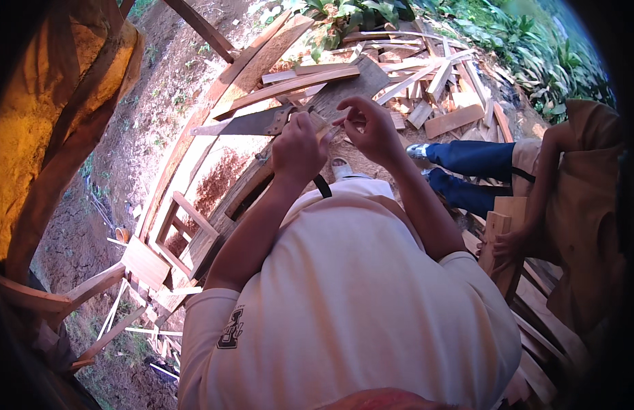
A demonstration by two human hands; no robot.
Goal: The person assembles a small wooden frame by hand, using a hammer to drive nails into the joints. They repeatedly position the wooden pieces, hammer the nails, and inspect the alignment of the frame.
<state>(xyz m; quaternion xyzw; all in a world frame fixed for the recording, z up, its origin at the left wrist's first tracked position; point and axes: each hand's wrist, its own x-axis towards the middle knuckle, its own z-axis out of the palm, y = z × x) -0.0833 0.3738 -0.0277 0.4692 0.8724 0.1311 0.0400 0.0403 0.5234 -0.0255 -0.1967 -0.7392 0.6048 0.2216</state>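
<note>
Upper centre, the left hand (298, 149) closes its fingers around the handle of the saw (245, 124). The right hand's (375, 133) fingers bend narrowly, contents unclear. Cut wood (455, 121) lies upper right; no cut seems underway, what remains unclear.

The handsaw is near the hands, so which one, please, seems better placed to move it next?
Probably the left hand: it is at the handle end of the handsaw, though whether it grips is unclear. The right hand is farther off, fingers curled.
</note>
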